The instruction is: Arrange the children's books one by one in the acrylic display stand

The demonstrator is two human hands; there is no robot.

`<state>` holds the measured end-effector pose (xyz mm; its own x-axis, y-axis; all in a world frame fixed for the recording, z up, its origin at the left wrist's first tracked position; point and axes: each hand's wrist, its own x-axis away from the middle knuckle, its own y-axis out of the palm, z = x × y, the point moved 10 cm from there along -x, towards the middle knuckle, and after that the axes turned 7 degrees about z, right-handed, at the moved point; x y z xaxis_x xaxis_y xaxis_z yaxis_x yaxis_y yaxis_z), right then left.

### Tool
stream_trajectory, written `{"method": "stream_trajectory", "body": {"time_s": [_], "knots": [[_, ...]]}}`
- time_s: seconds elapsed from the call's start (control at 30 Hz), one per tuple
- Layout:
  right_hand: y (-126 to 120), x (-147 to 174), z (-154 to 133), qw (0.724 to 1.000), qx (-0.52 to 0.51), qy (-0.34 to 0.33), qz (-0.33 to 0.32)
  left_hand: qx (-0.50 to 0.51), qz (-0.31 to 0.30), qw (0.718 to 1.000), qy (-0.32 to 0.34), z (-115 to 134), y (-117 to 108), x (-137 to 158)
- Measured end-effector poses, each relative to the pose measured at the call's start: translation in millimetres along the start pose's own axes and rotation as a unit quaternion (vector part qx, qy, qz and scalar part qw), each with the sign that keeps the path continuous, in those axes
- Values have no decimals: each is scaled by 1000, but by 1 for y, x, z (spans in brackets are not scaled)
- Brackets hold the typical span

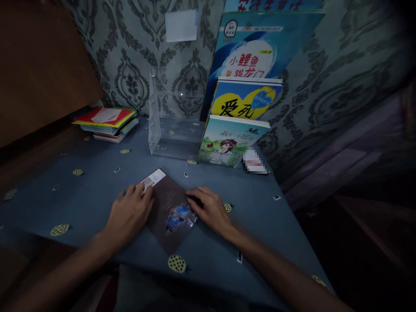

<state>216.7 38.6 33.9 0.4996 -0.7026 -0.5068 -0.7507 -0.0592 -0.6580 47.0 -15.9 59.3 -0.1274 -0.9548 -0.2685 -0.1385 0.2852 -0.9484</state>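
A thin dark brown book (pixel 161 220) lies at an angle on the table, a blue picture and a white label on its upward side. My left hand (pixel 129 209) grips its left edge, fingers curled near the label. At the opposite edge my right hand (pixel 209 209) has its thumb and fingers closed on the cover. Behind the book stands a clear acrylic rack (pixel 155 130). Its right side holds upright books in tiers, among them a green book (pixel 224 149) at the front, a yellow and blue book (pixel 216 97) and a larger blue book (pixel 279 39).
A stack of books (pixel 108 123) with a red one on top sits at the back left. Right of the rack is a small blurred-out white item (pixel 255 160). The blue patterned tablecloth (pixel 97 190) covers the table, which meets a papered wall (pixel 130 56).
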Motion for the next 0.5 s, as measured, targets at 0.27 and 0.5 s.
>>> {"method": "stream_trajectory", "body": {"time_s": [0.27,0.5], "knots": [[16,21,-40,995,-80,34,-56,61,-8,998,5,-2,12,19],[25,18,-89,989,-76,-97,-79,235,11,969,77,-15,23,-2]]}}
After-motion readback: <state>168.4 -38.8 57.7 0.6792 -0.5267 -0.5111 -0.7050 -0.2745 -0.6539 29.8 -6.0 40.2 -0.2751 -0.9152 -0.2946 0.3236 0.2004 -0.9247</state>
